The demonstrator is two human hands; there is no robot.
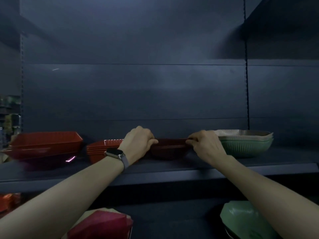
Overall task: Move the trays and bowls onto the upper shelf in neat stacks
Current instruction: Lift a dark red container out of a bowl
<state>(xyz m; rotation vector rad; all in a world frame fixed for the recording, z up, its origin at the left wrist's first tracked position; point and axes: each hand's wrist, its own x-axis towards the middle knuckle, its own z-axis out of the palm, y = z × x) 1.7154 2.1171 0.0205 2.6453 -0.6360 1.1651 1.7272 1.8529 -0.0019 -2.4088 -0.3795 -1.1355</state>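
Observation:
A stack of dark red bowls [170, 150] stands on the upper shelf [172, 171] at the middle. My left hand [138, 144], with a watch on its wrist, grips the stack's left rim. My right hand [205, 144] pinches its right rim. Left of it stands a stack of red ribbed trays [101, 149], partly hidden by my left wrist. Further left sit large red trays [44, 144] on a purple one. To the right stands a stack of green and beige fluted bowls [245, 144].
On the lower shelf lie a crimson tray [100, 225] at the bottom left, a green bowl [241, 216] at the bottom right and red items [8, 201] at the far left. The dark back panel rises behind the upper shelf.

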